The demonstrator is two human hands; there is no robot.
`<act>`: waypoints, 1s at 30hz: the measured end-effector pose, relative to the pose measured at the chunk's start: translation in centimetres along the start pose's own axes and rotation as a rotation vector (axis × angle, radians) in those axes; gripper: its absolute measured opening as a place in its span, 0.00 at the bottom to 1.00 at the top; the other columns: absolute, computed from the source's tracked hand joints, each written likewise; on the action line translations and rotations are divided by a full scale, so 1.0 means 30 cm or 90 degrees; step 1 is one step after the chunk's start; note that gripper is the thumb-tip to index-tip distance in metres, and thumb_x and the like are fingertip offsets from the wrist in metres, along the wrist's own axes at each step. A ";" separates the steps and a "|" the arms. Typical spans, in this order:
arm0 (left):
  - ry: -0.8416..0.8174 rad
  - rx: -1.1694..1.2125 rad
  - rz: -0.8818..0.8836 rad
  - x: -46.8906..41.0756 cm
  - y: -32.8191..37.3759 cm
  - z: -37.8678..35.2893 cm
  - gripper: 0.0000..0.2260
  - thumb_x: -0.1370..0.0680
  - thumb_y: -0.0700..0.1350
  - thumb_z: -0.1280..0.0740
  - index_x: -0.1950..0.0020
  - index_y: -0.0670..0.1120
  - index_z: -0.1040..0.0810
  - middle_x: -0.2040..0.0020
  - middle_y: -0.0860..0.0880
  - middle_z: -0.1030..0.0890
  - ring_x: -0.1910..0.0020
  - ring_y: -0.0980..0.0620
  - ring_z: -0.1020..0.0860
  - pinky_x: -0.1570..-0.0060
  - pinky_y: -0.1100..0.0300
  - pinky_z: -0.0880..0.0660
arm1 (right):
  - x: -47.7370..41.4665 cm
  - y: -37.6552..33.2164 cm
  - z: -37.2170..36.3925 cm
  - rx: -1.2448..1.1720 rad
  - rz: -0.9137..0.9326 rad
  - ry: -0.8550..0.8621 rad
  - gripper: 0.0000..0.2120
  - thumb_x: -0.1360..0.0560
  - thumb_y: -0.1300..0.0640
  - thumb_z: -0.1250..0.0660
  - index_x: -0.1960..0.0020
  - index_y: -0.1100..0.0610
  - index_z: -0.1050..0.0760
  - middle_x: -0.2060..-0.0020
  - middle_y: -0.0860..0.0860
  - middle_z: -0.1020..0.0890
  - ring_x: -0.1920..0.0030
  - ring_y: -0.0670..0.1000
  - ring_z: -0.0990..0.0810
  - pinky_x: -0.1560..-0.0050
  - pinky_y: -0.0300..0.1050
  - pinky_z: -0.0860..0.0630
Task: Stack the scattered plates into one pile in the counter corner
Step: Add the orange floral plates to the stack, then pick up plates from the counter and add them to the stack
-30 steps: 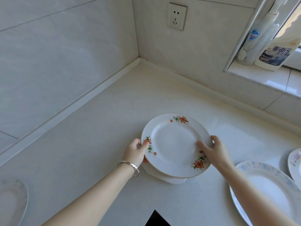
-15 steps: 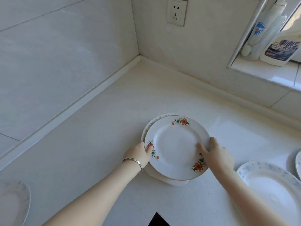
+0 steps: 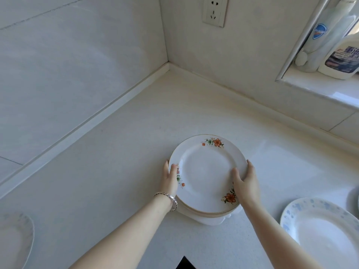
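A white plate with orange flowers (image 3: pixel 206 171) lies on top of a small pile of plates (image 3: pixel 209 217) on the white counter (image 3: pixel 116 162). My left hand (image 3: pixel 171 179) grips the pile's left rim, thumb on the top plate. At the right rim, my right hand (image 3: pixel 245 183) holds the pile, thumb on the plate's face. The counter corner (image 3: pixel 168 65) lies farther back, apart from the pile. A plate with blue speckles (image 3: pixel 322 230) sits at the right, and a pale plate (image 3: pixel 13 241) shows at the lower left edge.
A wall socket (image 3: pixel 213 11) is above the corner. Two cleaner bottles (image 3: pixel 342 53) stand on the window sill (image 3: pixel 320 90) at the upper right. A dark object (image 3: pixel 185 264) shows at the bottom edge. Another plate's rim (image 3: pixel 354 199) peeks in at the far right.
The flowered plate has slid left and back to sit square on the pile; the lower plate's rim no longer shows. Both hands shifted along the rims.
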State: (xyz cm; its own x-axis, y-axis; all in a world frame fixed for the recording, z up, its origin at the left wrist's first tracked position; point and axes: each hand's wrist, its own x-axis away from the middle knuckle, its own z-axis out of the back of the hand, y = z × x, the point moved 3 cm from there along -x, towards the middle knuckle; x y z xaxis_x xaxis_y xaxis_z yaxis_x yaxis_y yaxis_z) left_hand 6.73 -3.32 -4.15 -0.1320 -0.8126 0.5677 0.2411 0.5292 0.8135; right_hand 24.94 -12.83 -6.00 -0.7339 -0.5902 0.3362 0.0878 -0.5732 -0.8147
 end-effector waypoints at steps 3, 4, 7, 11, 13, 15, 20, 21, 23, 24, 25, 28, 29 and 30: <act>0.023 -0.036 -0.006 -0.011 -0.001 0.000 0.21 0.18 0.46 0.50 0.24 0.48 0.45 0.52 0.56 0.27 0.61 0.61 0.28 0.72 0.74 0.29 | 0.004 -0.015 0.005 0.215 0.021 0.012 0.31 0.23 0.51 0.41 0.25 0.60 0.47 0.25 0.57 0.40 0.25 0.57 0.43 0.27 0.52 0.44; 0.026 -0.058 -0.003 -0.013 -0.002 0.001 0.20 0.18 0.47 0.50 0.25 0.47 0.42 0.52 0.55 0.26 0.62 0.60 0.28 0.70 0.72 0.28 | 0.006 -0.032 0.005 0.318 0.054 0.034 0.31 0.23 0.52 0.41 0.25 0.60 0.47 0.25 0.59 0.43 0.24 0.58 0.48 0.26 0.53 0.48; 0.058 -0.150 -0.007 -0.015 0.003 0.044 0.13 0.18 0.50 0.50 0.43 0.46 0.30 0.51 0.49 0.25 0.54 0.50 0.29 0.54 0.62 0.34 | 0.037 -0.128 -0.041 0.405 0.229 0.000 0.26 0.25 0.57 0.37 0.29 0.61 0.36 0.26 0.60 0.40 0.25 0.60 0.47 0.26 0.53 0.49; 0.153 -0.139 0.004 -0.013 -0.020 0.257 0.09 0.23 0.47 0.40 0.50 0.44 0.24 0.54 0.50 0.24 0.51 0.52 0.25 0.53 0.60 0.32 | 0.160 -0.281 -0.222 0.381 0.344 -0.275 0.15 0.23 0.58 0.40 0.38 0.57 0.25 0.39 0.54 0.22 0.37 0.54 0.26 0.35 0.45 0.33; 0.207 -0.052 0.020 0.007 -0.053 0.421 0.09 0.25 0.41 0.40 0.63 0.44 0.24 0.62 0.47 0.21 0.64 0.55 0.19 0.62 0.63 0.30 | 0.252 -0.326 -0.339 0.394 0.345 -0.403 0.14 0.23 0.57 0.42 0.40 0.57 0.25 0.45 0.54 0.19 0.43 0.56 0.22 0.42 0.43 0.28; 0.276 0.021 0.047 0.053 -0.109 0.608 0.12 0.24 0.35 0.41 0.66 0.44 0.26 0.65 0.46 0.21 0.77 0.63 0.21 0.66 0.69 0.30 | 0.364 -0.339 -0.467 0.469 0.365 -0.535 0.15 0.23 0.54 0.41 0.38 0.55 0.27 0.44 0.53 0.19 0.43 0.56 0.22 0.43 0.43 0.28; 0.464 0.115 0.103 0.278 -0.304 1.078 0.12 0.24 0.33 0.42 0.66 0.43 0.27 0.72 0.50 0.22 0.82 0.61 0.23 0.71 0.68 0.28 | 0.719 -0.330 -0.750 0.603 0.448 -0.782 0.18 0.23 0.49 0.41 0.35 0.52 0.30 0.38 0.51 0.23 0.38 0.53 0.25 0.39 0.45 0.30; 0.494 0.122 0.106 0.330 -0.347 1.163 0.12 0.24 0.33 0.42 0.65 0.43 0.26 0.72 0.50 0.22 0.78 0.57 0.21 0.65 0.64 0.27 | 0.791 -0.323 -0.802 0.616 0.456 -0.813 0.18 0.23 0.49 0.42 0.34 0.52 0.30 0.38 0.51 0.24 0.38 0.53 0.25 0.39 0.45 0.30; 0.546 0.129 0.105 0.435 -0.446 1.329 0.11 0.25 0.33 0.42 0.64 0.42 0.25 0.68 0.48 0.22 0.69 0.52 0.22 0.56 0.57 0.27 | 0.929 -0.309 -0.908 0.628 0.464 -0.847 0.18 0.23 0.50 0.42 0.35 0.53 0.30 0.37 0.51 0.24 0.37 0.52 0.26 0.38 0.45 0.30; 0.568 0.133 0.106 0.486 -0.498 1.404 0.09 0.26 0.34 0.41 0.64 0.42 0.25 0.67 0.47 0.23 0.67 0.51 0.22 0.55 0.56 0.27 | 0.992 -0.302 -0.962 0.628 0.458 -0.853 0.18 0.23 0.50 0.41 0.35 0.54 0.29 0.37 0.51 0.24 0.37 0.52 0.26 0.38 0.45 0.30; 0.588 0.131 0.109 0.536 -0.546 1.475 0.07 0.27 0.35 0.40 0.65 0.42 0.26 0.68 0.47 0.23 0.65 0.48 0.22 0.53 0.53 0.26 | 1.051 -0.290 -1.020 0.622 0.443 -0.850 0.17 0.23 0.51 0.41 0.36 0.55 0.28 0.37 0.52 0.24 0.37 0.52 0.26 0.37 0.45 0.30; 0.638 0.096 0.138 0.661 -0.701 1.664 0.09 0.30 0.37 0.39 0.69 0.47 0.27 0.69 0.46 0.23 0.59 0.44 0.23 0.46 0.47 0.25 | 1.204 -0.228 -1.193 0.593 0.324 -0.837 0.13 0.25 0.56 0.41 0.49 0.64 0.23 0.50 0.60 0.19 0.48 0.56 0.21 0.41 0.48 0.26; 0.645 0.073 0.151 0.698 -0.744 1.714 0.11 0.29 0.36 0.39 0.69 0.47 0.27 0.69 0.46 0.23 0.59 0.44 0.23 0.47 0.48 0.25 | 1.257 -0.201 -1.241 0.578 0.268 -0.851 0.11 0.26 0.57 0.40 0.57 0.64 0.24 0.58 0.60 0.19 0.55 0.56 0.21 0.44 0.49 0.24; 0.650 0.048 0.162 0.727 -0.784 1.760 0.12 0.27 0.35 0.39 0.69 0.47 0.27 0.68 0.45 0.22 0.58 0.44 0.23 0.49 0.51 0.26 | 1.311 -0.168 -1.286 0.564 0.212 -0.866 0.10 0.27 0.58 0.40 0.62 0.63 0.25 0.63 0.58 0.20 0.60 0.56 0.23 0.49 0.48 0.23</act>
State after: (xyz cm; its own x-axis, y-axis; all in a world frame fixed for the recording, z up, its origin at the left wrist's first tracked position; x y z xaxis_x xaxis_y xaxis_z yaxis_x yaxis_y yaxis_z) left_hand -52.60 -20.61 -4.24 0.7948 -0.4765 0.3759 0.0827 0.6986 0.7107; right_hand -30.35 -11.21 -6.91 0.4404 -0.5048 0.7425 0.7916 -0.1720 -0.5864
